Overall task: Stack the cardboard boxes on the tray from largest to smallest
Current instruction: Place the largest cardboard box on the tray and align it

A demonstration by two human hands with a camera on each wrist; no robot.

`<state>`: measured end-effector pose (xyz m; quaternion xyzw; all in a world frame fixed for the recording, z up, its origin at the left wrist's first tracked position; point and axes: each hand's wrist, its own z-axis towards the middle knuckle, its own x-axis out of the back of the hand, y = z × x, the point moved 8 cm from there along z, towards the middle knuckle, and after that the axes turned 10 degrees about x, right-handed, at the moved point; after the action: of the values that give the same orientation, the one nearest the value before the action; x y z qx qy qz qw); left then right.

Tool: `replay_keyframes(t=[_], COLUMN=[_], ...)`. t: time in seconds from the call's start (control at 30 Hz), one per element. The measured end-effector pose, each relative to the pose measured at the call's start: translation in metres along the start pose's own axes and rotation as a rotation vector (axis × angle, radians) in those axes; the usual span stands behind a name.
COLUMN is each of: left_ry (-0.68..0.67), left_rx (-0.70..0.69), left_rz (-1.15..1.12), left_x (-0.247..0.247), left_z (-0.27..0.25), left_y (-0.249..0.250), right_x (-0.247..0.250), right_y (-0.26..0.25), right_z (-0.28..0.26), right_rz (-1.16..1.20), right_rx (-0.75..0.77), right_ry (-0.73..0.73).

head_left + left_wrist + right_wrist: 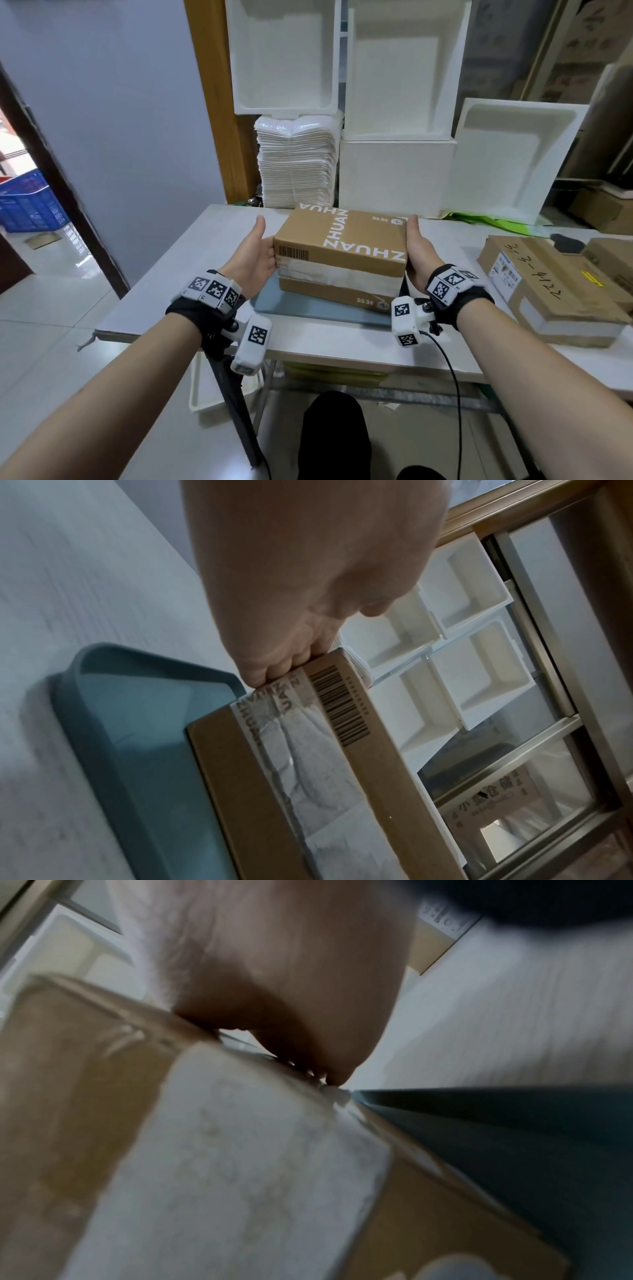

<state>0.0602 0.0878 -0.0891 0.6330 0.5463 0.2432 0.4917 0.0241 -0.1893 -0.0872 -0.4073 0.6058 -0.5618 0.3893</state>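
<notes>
Hands at either end of one brown cardboard box printed ZHUAN in white; the left hand lies flat against the box's left end with the thumb raised clear above the top edge, and in the left wrist view its fingers run along that end face beside a barcode label; the right hand is pressed against the opposite end, palm inward, fingers straight as far as the head view shows; the right wrist view is blurred, and finger detail cannot be read from it; the box is thus clamped between two open palms rather than gripped by curled fingers; a band of white tape crosses the near face of the box; the box sits over a grey-blue tray that lies on the white table; the near strip of the tray floor shows bare in front of the box; whether the box base rests on the tray floor or hangs just above it cannot be told; two further cardboard boxes lie on the table well to the right, a large flat box with handwriting on its top and a smaller box behind it at the frame edge; white foam containers stand stacked behind the table.
</notes>
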Motion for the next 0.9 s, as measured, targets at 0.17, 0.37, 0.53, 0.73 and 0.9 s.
replay_keyframes(t=[0.17,0.37,0.53,0.73,0.9], left_ry=[0.044,0.062,0.034,0.056,0.065], left_rx=[0.003,0.016,0.01,0.013,-0.018], left_rz=[0.074,0.029,-0.128,-0.127,-0.103], left_x=[0.001,0.001,-0.008,-0.01,-0.009], left_z=[0.005,0.016,0.029,0.031,0.022], left_y=[0.009,0.023,0.003,-0.018,-0.015], right_x=[0.007,0.011,0.004,0.0,-0.008], right_y=[-0.005,-0.014,0.012,0.037,0.028], right_z=[-0.003,-0.027,-0.038,-0.047,-0.043], right_rz=[-0.035,0.03,0.07,0.122,0.186], right_rx=[0.017,0.032,0.0,-0.095,-0.074], right_ry=[0.072,0.045,0.009,0.009,0.008])
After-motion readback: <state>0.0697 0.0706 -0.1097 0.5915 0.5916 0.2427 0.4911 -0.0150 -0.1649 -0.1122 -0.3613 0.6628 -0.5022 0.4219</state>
